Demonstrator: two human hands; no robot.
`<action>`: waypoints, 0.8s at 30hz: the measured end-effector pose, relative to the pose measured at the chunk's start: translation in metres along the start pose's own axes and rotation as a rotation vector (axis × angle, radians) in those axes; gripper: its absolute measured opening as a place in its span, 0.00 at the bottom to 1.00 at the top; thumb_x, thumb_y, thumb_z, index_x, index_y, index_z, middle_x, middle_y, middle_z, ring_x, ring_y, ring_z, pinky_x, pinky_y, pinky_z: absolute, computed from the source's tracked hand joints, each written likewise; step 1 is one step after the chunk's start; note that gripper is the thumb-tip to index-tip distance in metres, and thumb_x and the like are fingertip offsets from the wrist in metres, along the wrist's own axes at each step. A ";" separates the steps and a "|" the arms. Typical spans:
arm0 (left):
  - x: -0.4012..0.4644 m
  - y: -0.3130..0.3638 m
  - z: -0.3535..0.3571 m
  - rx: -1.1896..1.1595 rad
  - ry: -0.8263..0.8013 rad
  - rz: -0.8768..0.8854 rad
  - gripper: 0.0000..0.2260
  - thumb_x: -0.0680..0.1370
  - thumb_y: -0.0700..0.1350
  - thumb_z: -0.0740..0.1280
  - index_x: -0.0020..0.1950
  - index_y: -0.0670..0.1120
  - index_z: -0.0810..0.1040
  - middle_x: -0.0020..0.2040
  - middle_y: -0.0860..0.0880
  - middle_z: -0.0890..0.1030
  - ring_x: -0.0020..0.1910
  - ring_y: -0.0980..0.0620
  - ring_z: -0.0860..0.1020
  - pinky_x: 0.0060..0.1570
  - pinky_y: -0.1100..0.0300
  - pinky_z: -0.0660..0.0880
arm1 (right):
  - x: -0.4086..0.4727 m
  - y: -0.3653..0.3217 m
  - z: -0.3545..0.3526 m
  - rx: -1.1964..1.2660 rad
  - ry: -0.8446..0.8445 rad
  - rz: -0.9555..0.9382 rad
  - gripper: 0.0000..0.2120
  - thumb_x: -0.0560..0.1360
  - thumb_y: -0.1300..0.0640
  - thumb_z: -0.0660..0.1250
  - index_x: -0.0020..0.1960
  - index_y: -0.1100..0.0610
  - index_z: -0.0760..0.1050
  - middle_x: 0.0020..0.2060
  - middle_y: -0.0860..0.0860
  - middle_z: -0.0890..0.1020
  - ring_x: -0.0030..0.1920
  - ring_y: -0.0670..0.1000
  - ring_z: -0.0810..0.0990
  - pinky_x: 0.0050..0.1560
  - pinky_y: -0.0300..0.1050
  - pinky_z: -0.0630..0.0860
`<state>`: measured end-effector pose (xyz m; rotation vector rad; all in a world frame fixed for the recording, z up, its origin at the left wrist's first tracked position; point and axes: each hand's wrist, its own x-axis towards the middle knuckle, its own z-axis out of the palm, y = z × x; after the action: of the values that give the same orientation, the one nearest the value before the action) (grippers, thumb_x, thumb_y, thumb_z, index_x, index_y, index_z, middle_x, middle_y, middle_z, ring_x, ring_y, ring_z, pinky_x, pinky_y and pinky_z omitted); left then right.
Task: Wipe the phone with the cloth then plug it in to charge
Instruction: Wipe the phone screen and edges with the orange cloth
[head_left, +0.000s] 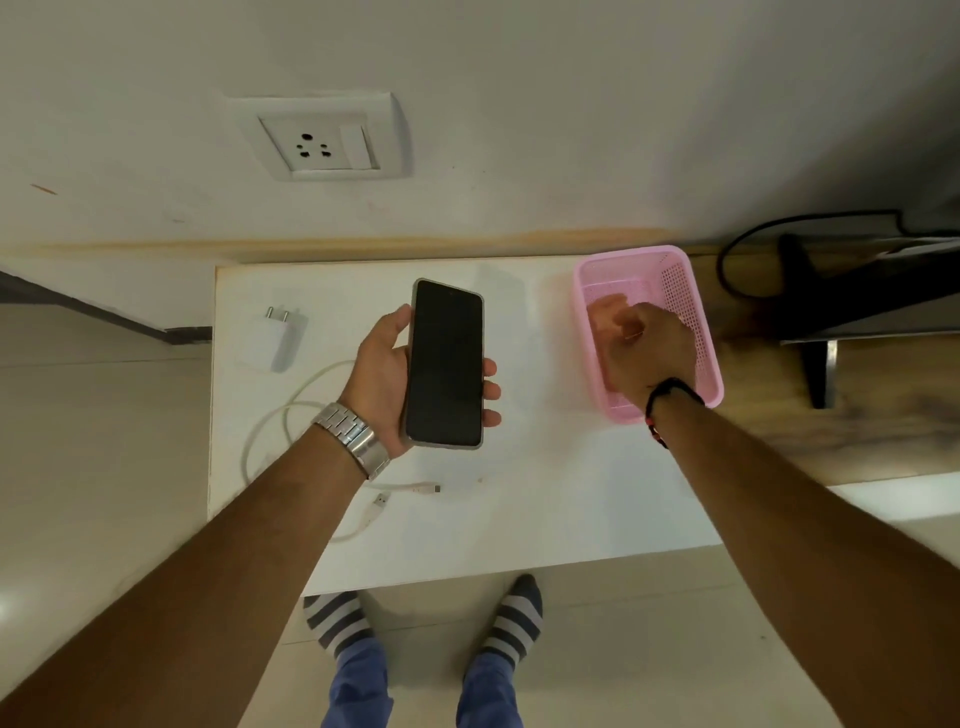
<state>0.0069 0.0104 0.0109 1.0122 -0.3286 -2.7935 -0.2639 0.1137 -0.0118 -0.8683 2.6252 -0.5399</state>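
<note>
My left hand (382, 374) holds a black phone (445, 364) screen up above the white table (545, 493). My right hand (647, 345) is inside a pink basket (698, 332) at the table's right side, fingers closed on a pinkish-orange cloth (605, 312) lying in it. A white charger adapter (275, 338) lies at the table's left, apart from a white cable (291, 415) whose two plug ends (410, 491) rest near my left forearm. A white wall socket (324, 140) with a switch sits on the wall above the table.
To the right of the basket stand a black stand and a black cord (810, 291) on a wooden surface (883, 426). My feet in striped socks (426, 618) are on the tiled floor below the table's near edge.
</note>
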 end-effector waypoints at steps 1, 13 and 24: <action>0.000 -0.002 0.000 0.008 -0.003 0.009 0.37 0.79 0.66 0.54 0.77 0.41 0.69 0.61 0.35 0.78 0.54 0.34 0.80 0.58 0.35 0.77 | 0.003 0.006 0.004 -0.023 -0.053 0.016 0.07 0.77 0.53 0.64 0.50 0.52 0.80 0.44 0.50 0.83 0.44 0.54 0.80 0.52 0.45 0.77; -0.009 -0.012 0.014 -0.031 -0.033 0.081 0.35 0.81 0.63 0.51 0.80 0.40 0.64 0.66 0.35 0.74 0.54 0.35 0.78 0.58 0.39 0.74 | -0.006 -0.017 -0.019 0.270 -0.038 0.096 0.06 0.75 0.55 0.70 0.45 0.54 0.85 0.39 0.52 0.86 0.41 0.56 0.83 0.50 0.45 0.81; -0.010 -0.015 0.037 -0.046 0.085 0.114 0.24 0.81 0.60 0.56 0.50 0.46 0.87 0.48 0.41 0.87 0.43 0.41 0.86 0.41 0.46 0.83 | -0.106 -0.126 -0.058 0.300 -0.247 -0.460 0.08 0.76 0.57 0.71 0.55 0.51 0.83 0.43 0.47 0.85 0.43 0.48 0.83 0.45 0.47 0.83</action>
<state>-0.0106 0.0326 0.0410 1.0628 -0.3003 -2.6365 -0.1445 0.1002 0.1149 -1.3433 2.0544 -0.8527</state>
